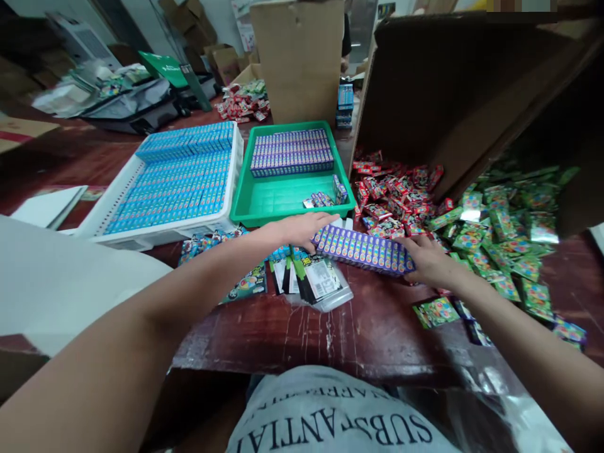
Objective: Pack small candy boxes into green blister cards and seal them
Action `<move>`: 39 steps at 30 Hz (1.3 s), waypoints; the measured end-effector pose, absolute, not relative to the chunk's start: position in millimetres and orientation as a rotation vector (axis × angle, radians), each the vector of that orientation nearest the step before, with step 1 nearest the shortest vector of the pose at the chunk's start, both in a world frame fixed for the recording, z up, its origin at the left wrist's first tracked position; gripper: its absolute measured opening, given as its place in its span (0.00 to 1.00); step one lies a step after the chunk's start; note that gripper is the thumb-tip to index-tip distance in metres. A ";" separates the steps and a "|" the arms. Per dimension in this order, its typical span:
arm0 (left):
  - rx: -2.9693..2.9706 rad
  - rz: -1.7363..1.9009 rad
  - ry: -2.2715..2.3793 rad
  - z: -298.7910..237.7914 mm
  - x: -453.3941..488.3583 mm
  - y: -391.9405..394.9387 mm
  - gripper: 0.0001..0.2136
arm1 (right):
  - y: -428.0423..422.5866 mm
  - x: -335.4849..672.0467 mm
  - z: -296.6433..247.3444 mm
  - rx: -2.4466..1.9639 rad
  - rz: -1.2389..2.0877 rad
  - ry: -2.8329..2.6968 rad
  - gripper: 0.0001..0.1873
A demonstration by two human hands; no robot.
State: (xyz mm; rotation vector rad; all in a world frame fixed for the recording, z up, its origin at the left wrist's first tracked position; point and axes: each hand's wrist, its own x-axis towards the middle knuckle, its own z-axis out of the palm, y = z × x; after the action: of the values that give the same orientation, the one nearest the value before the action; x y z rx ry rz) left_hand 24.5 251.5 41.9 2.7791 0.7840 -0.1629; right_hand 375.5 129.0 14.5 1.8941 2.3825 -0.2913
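Observation:
A long row of small purple boxes [362, 250] lies across the dark wooden table in front of me. My left hand [298, 230] presses against its left end with fingers stretched out. My right hand [427, 261] presses against its right end, so the row is squeezed between both hands. Just beyond stands a green tray [278, 202] with purple boxes packed in its far half and a few loose ones at the near right.
A white tray [117, 198] full of blue boxes sits left of the green one. A tipped cardboard box [448, 82] spills red packets [391, 195] and green packets [500, 233] at the right. Flat packets in plastic [311, 280] lie under my left hand.

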 end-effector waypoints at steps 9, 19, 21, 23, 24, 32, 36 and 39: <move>2.859 0.113 1.136 18.1 36.7 95.2 0.35 | 100.2 393.7 8.9 2.232 -0.221 2.542 0.50; 2.197 0.657 1.476 -17.8 -20.9 -4.0 0.14 | 6.5 252.1 -15.9 1.416 -0.612 3.083 0.29; 1.786 0.739 1.777 -19.4 -22.3 11.6 0.24 | 2.9 232.0 -33.2 1.334 -0.630 3.082 0.30; 1.477 0.722 1.828 -24.3 -19.9 25.6 0.35 | 2.9 223.8 -45.1 1.293 -0.641 3.094 0.29; 1.415 0.708 1.812 -26.5 -18.3 29.9 0.38 | 3.6 223.4 -48.4 1.282 -0.650 3.101 0.27; 1.577 0.725 1.775 -24.7 -11.6 19.2 0.38 | 8.6 238.8 -37.7 1.200 -0.767 3.117 0.18; 1.269 0.861 1.471 -17.9 -17.2 8.4 0.20 | 15.1 225.4 -19.5 1.366 -0.735 3.208 0.17; 1.256 0.863 1.249 -1.6 -23.4 -4.0 0.17 | 26.7 205.1 -0.9 1.451 -0.750 3.247 0.25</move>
State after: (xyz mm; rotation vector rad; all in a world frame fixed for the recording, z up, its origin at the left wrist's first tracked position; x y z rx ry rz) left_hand -23.4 -4.0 -1.6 1.2556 1.2495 0.8632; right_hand 205.1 26.7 -0.9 1.4507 3.2470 -0.7500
